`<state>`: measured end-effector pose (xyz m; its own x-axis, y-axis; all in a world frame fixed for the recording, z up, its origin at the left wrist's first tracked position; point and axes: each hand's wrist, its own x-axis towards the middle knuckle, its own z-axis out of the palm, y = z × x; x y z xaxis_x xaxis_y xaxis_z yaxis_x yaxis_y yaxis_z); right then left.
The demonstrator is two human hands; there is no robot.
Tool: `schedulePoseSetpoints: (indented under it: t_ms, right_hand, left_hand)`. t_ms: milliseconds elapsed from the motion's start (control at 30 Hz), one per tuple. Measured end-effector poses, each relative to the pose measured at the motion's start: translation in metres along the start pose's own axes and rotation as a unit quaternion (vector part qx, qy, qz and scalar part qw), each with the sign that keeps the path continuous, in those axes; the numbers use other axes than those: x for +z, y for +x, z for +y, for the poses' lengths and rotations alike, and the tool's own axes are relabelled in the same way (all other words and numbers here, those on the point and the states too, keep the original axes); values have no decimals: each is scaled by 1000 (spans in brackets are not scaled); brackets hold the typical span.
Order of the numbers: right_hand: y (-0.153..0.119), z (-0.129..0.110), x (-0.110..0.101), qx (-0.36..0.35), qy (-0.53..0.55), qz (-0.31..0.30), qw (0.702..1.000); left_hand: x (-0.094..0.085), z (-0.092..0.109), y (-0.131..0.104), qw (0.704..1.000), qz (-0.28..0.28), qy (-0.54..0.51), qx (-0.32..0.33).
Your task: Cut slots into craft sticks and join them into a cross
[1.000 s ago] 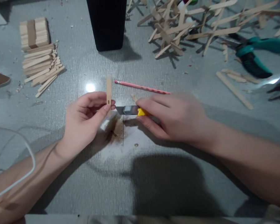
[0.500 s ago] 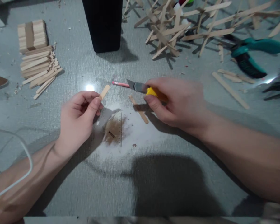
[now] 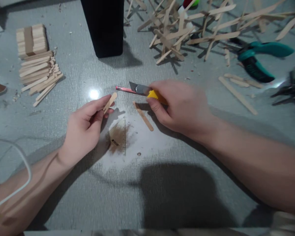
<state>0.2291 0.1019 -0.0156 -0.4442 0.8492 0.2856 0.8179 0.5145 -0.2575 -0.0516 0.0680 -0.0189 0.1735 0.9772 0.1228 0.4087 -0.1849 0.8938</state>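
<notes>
Pinched in my left hand (image 3: 82, 126), a stick (image 3: 110, 102) slants; rightward, my right hand (image 3: 184, 106) grasps a knife (image 3: 152, 94), blade (image 3: 133, 86) apart, so nothing is being cut

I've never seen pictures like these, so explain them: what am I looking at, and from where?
No machine here, just a person's two bare hands. Every picture comes from one camera worn on the head, looking forward and down. The left hand holds a wooden stick; the right hand holds a yellow knife, blade out. On the gray table lie another stick, a dusty ruler and a partly hidden pencil. Farther back are bundled sticks, a black container, crisscrossed sticks and green-handled pliers.
</notes>
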Motion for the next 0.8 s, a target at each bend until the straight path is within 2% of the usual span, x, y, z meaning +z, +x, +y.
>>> schedulePoseSetpoints:
  t_ms: [233,567,633,700,800]
  right_hand:
    - [0,0,1,-5,-1,-2,1000]
    - [0,-1,1,-4,-17,-5,1000]
    - [-1,-2,1,-6,-22,7,1000]
    - [-3,-2,1,-16,-14,50,999]
    - [-4,-3,-4,-10,107,90,990]
  left_hand:
    - [-1,-5,-2,1000,-10,-13,-1]
    - [0,5,-1,1000,14,27,7]
    - [-4,6,2,996,27,76,23]
    - [-9,6,7,985,43,161,46]
    - [-17,6,14,960,42,266,80]
